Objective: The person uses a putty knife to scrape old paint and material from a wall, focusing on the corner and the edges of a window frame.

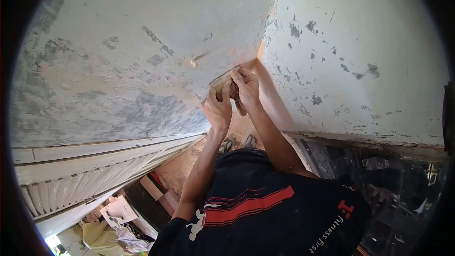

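Both hands meet in front of my chest, near the corner between two patchy walls. My left hand pinches the left part of a worn, brownish sheet-like piece, thumb and fingers pressed together. On its right end my right hand has its thumb on top and its fingers curled behind. The piece is folded or bent, with a straight upper edge. Its underside is partly hidden by the fingers.
The left wall and right wall carry grey patches. A nail-like stub juts from the left wall. White slatted panel at lower left, with boards and plastic bags below. Dark glossy surface at lower right.
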Available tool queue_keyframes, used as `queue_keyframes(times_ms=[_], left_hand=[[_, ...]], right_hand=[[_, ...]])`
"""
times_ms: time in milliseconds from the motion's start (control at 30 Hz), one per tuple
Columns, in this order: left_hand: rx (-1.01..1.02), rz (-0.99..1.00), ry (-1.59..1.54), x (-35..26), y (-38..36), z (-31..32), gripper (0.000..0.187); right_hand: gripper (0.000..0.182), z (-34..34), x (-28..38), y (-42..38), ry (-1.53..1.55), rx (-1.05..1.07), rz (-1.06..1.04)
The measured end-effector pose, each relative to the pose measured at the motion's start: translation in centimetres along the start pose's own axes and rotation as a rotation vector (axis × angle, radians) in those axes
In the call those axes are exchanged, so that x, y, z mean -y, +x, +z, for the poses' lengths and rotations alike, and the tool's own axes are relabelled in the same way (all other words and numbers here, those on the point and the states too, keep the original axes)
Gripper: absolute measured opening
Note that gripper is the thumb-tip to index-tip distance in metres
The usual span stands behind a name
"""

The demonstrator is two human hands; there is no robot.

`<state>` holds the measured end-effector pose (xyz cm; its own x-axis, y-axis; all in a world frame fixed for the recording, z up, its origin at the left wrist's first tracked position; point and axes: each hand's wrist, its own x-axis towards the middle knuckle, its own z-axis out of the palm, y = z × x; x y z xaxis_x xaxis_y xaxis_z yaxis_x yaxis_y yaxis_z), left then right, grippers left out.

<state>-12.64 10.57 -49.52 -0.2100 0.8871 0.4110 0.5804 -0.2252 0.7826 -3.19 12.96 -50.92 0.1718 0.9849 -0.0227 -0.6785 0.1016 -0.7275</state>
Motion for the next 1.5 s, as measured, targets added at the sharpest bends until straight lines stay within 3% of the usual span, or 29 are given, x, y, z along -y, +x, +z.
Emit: queue_keyframes(times_ms=[200, 400, 567, 667, 867, 1033, 1100, 1500], left_hand=[[0.0, 0.007, 0.015, 0.2, -0.1, 0.2, 0.024], [0.038, -0.084, -0.028, 0.1, -0.3, 0.2, 0.028], [-0.011, 0.013, -0.009, 0.3, -0.1, 0.3, 0.026], [0.041, -0.048, -0.01, -0.2, -0.1, -0.2, 0.02], [-0.034, 0.065, -0.03, -0.5, 0.5, 0.0, 0.024], [0.013, -0.015, 0.04, -1.6, 0.5, -0.8, 0.028], [0.033, -0.014, 0.068, -0.7, 0.2, -0.5, 0.028], [0.029, -0.009, -0.005, 0.0, 0.1, 0.7, 0.027]], right_hand=[[0.016, -1.2, -1.2, 0.4, -0.088, 0.023, -0.072], [0.017, -0.8, -0.6, 0.0, -0.034, 0.021, -0.008], [0.017, -1.0, -1.2, 0.4, -0.038, 0.012, -0.039], [0.017, -1.1, -1.4, 0.5, -0.021, 0.016, -0.035], [0.015, 1.0, 1.3, 0.0, -0.004, 0.024, -0.012], [0.015, 0.8, 1.4, 0.2, 0.02, 0.053, -0.047], [0.017, 0.1, 0.9, -0.2, -0.01, 0.043, 0.03], [0.016, -1.4, -0.7, 0.8, -0.054, 0.012, -0.125]])
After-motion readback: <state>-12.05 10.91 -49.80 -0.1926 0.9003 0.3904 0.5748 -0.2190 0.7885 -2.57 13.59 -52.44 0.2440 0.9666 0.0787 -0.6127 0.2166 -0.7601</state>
